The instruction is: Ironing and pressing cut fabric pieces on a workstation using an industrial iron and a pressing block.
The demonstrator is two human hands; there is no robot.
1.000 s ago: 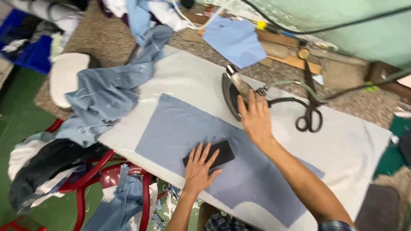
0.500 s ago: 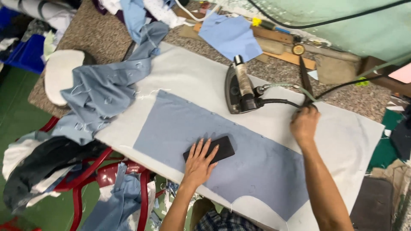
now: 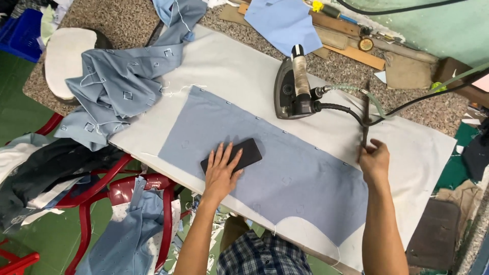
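Note:
A long light-blue fabric panel (image 3: 290, 178) lies flat on the white padded board (image 3: 229, 66). My left hand (image 3: 221, 170) rests flat on it, fingers spread, partly over a black rectangular block (image 3: 248, 152). My right hand (image 3: 375, 162) is closed around the handles of dark scissors (image 3: 365, 109), whose blades point away from me near the panel's far right edge. A dark steam iron (image 3: 294, 86) stands on the board just beyond the panel, with its hose and cable (image 3: 351, 109) running to the right past the scissors.
A crumpled blue patterned garment (image 3: 122, 86) hangs over the board's left end. A red chair (image 3: 102, 193) draped with clothes stands at lower left. Another blue fabric piece (image 3: 285, 23), wooden strips and a tape measure (image 3: 364, 45) lie on the speckled counter behind.
My right hand has left the iron, moved right along the board, and closed on the scissors. My left hand has stayed on the black block.

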